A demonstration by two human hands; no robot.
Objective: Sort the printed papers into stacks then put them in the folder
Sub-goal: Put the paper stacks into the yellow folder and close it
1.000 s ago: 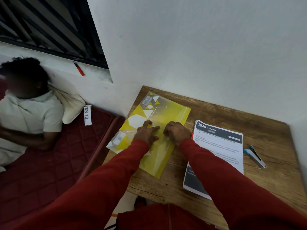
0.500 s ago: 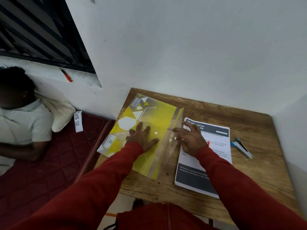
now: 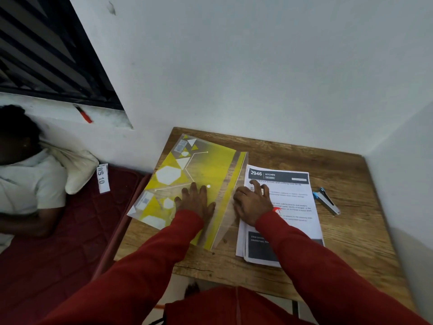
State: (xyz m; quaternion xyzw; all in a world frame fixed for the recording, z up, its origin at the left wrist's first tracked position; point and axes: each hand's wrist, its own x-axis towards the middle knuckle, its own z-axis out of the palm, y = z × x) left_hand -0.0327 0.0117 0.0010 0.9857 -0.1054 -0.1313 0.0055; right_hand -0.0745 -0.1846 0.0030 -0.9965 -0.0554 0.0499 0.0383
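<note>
While my left hand (image 3: 196,202) lay flat with fingers spread on the yellow folder (image 3: 187,184) at centre frame, its grip wide and holding nothing, my right hand (image 3: 251,204) rested on the printed papers (image 3: 290,207) just right of it, fingers loosely bent at the folder's raised clear flap (image 3: 230,207). Both items sat on the wooden counter (image 3: 351,231). A stapler (image 3: 326,201) lay further right.
</note>
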